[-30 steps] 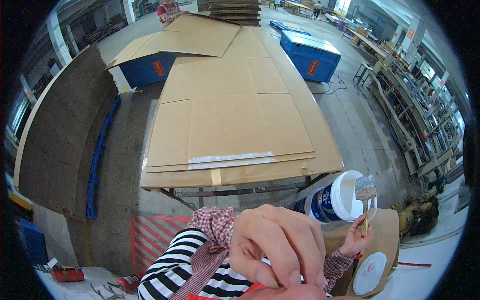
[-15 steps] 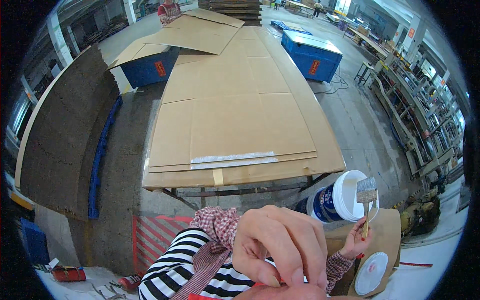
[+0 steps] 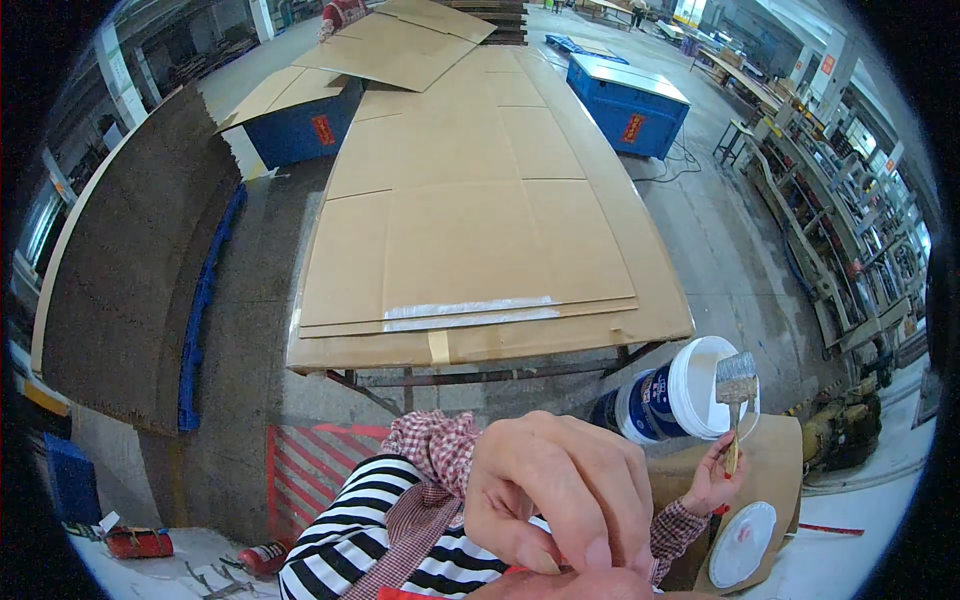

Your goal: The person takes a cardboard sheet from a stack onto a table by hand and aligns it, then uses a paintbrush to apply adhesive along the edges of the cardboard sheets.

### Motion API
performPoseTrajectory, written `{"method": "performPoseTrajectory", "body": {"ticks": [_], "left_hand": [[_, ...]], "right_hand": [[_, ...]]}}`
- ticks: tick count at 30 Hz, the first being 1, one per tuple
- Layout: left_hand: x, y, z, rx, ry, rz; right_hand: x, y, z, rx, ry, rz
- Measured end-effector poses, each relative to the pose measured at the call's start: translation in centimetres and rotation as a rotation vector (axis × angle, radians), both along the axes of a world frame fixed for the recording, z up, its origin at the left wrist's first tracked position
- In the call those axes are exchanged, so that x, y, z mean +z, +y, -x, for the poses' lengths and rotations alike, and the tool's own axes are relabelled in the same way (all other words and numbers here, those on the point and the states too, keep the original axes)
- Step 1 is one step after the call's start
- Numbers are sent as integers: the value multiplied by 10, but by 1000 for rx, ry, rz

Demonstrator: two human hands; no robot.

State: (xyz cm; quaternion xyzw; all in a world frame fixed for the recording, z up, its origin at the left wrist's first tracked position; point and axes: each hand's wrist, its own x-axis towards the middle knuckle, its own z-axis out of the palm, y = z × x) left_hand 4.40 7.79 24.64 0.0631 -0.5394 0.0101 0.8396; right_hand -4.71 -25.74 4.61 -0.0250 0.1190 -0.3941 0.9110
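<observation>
My left hand (image 3: 560, 490) is close in front, its fingers curled and thumb and fingertips pressed together. Whatever they pinch is hidden; a bit of red shows under the fingertips. Lower right, my right hand (image 3: 715, 478) grips the handle of a flat paintbrush (image 3: 736, 385), bristles up, whitish and wet-looking. Behind the brush, a white bucket (image 3: 690, 385) with a blue label leans tilted, its mouth toward the right. On the table, stacked cardboard sheets (image 3: 480, 240) carry whitish smeared strips (image 3: 470, 312) along their near edges.
At the far left a person's arm (image 3: 342, 15) touches a loose cardboard sheet (image 3: 400, 50). Blue boxes (image 3: 630, 105) stand on both sides. A tall dark stack (image 3: 130, 260) rises at left. A white lid (image 3: 742, 545) lies on cardboard near my right hand.
The loose cardboard sheet at the far end has shifted slightly, and the person there has leaned farther out of view. My view has tilted a little; both hands keep their grip.
</observation>
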Motion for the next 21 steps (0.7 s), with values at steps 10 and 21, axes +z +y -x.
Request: {"method": "performPoseTrajectory", "body": {"ticks": [10, 21], "left_hand": [[-1, 3, -2, 17, -1, 15], [1, 5, -5, 12, 11, 29]], "right_hand": [[0, 2, 0, -26, -1, -15], [-6, -2, 0, -27, 20, -11]]}}
